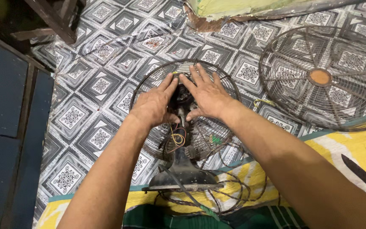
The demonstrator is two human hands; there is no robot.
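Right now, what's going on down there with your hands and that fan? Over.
Left hand and right hand both flat on fan motor, fingers spread. Rear grille attached. Loose wires hang below; front grille lies apart.

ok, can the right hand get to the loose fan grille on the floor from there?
Probably yes. The right hand rests on the fan motor; the loose grille lies flat on the floor to its right, with only bare tiles between them.
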